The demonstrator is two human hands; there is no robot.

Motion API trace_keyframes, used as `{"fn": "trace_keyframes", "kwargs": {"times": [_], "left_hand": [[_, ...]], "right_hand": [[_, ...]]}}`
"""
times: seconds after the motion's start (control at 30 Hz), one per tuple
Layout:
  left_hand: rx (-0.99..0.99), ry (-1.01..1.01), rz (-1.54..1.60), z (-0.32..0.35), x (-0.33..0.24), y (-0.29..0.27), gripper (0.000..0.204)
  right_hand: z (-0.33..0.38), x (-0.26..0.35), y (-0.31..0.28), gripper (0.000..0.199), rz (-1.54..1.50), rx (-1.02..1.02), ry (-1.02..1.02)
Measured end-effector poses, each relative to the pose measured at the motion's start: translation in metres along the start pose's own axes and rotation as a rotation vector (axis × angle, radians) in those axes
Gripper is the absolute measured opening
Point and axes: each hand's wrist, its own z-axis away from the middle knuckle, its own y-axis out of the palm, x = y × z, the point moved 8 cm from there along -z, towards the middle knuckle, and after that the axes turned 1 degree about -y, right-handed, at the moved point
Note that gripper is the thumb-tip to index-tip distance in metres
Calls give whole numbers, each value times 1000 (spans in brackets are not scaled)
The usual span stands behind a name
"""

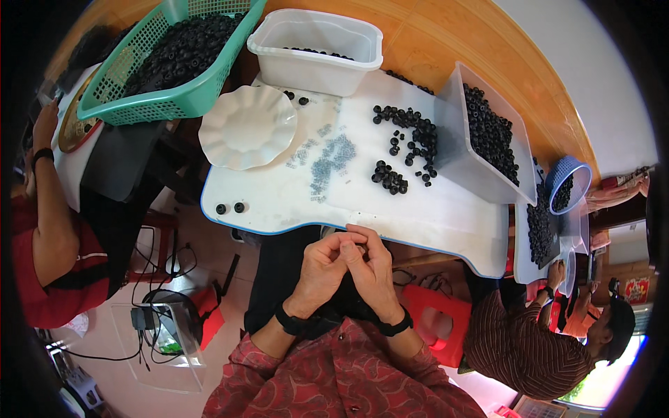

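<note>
My left hand (320,274) and my right hand (373,273) meet in front of my body, just off the table's near edge. The fingers of both are bent and pressed together at the tips. Whatever lies between them, if anything, is hidden. Beyond them on the white table (279,195) is a scatter of tiny clear pieces (333,159). Farther right lie loose clusters of small round black parts (390,177). Two more black parts (230,208) sit apart near the table's left front corner.
A white scalloped plate (247,127) stands at the table's left, below a green basket (150,104) of black parts. A white tub (317,76) and a translucent bin (456,150) hold more. Co-workers sit at both sides. A red stool (435,317) and cables (143,334) are below.
</note>
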Motion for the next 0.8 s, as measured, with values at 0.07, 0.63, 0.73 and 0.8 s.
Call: {"fn": "trace_keyframes", "kwargs": {"times": [0.07, 0.63, 0.73, 0.8], "left_hand": [[-19, 45, 52, 1, 1, -2, 19], [205, -53, 639, -8, -10, 12, 32], [279, -60, 715, -11, -8, 12, 30], [185, -108, 653, -16, -5, 10, 26]], "right_hand": [[0, 0, 3, 44, -5, 1, -2], [-2, 12, -41, 45, -158, 23, -259], [-11, 9, -66, 35, 82, -110, -227], [-19, 3, -78, 27, 208, -203, -259]]}}
